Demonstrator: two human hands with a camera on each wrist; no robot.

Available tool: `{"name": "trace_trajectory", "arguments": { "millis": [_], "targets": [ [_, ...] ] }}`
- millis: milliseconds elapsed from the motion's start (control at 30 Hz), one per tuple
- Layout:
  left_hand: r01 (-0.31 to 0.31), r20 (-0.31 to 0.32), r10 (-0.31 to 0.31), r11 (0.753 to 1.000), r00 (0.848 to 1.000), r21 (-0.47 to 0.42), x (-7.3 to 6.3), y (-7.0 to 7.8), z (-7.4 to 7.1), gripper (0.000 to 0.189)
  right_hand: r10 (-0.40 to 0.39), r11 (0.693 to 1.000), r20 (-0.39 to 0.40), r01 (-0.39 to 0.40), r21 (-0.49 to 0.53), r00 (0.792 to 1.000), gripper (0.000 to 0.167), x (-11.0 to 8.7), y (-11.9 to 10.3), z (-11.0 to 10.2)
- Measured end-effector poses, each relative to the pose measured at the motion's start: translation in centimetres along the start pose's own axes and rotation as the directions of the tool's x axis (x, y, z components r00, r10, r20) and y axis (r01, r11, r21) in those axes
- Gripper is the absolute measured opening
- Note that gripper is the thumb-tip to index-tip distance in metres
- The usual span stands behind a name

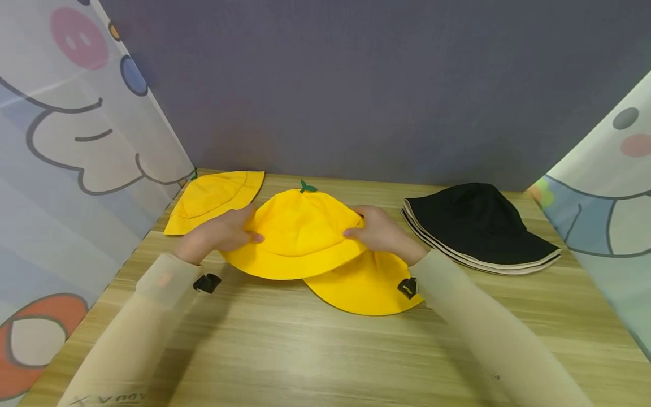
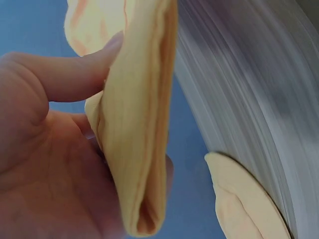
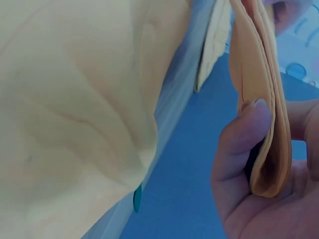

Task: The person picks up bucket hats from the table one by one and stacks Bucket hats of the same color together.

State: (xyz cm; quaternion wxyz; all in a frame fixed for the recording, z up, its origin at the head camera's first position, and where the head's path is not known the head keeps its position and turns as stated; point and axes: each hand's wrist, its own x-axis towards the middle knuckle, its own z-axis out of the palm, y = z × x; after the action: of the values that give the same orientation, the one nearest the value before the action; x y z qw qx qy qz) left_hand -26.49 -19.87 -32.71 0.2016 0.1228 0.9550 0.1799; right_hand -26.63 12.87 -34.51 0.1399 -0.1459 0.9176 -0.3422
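Both hands hold a yellow bucket hat (image 1: 300, 226) with a green sprout on top, raised over the table. My left hand (image 1: 224, 229) pinches its left side, thumb on the near face; the left wrist view shows the folded brim (image 2: 144, 124) between thumb and fingers. On the other side my right hand (image 1: 378, 229) grips the hat, and the right wrist view shows the thumb pressed against the folded edge (image 3: 269, 124). Partly behind and below lies a second yellow hat (image 1: 363, 288), its upper part covered by the held hat and the right hand.
Another yellow hat (image 1: 213, 198) lies at the back left corner of the wooden table (image 1: 285, 350). Stacked black hats with beige edges (image 1: 478, 226) lie at the back right. A grey panel (image 1: 325, 90) stands behind, with cartoon-printed walls (image 1: 76, 147) at the sides.
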Motion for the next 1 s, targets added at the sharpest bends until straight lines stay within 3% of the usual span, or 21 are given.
{"name": "trace_trajectory", "arguments": {
  "millis": [300, 700, 1000],
  "targets": [
    [-0.126, -0.02, 0.126, 0.992, 0.992, 0.012, 1.4, 2.5, 1.2, 0.063, 0.088, 0.996, -0.008, -0.088, -0.03, 0.996, 0.038, -2.4, 2.8, -1.4],
    [-0.183, -0.029, 0.183, 0.983, 0.983, 0.008, 2.4, 5.3, 2.3, 0.06, 0.095, 0.995, -0.046, -0.094, 0.026, 0.994, 0.032, -5.1, 5.9, -3.3],
    [-0.239, 0.017, 0.239, 0.971, 0.971, -0.026, 3.3, 6.7, 3.4, 0.066, 0.127, 0.992, -0.023, -0.127, 0.019, 0.992, 0.034, -7.0, 7.0, -4.4]
  ]
}}
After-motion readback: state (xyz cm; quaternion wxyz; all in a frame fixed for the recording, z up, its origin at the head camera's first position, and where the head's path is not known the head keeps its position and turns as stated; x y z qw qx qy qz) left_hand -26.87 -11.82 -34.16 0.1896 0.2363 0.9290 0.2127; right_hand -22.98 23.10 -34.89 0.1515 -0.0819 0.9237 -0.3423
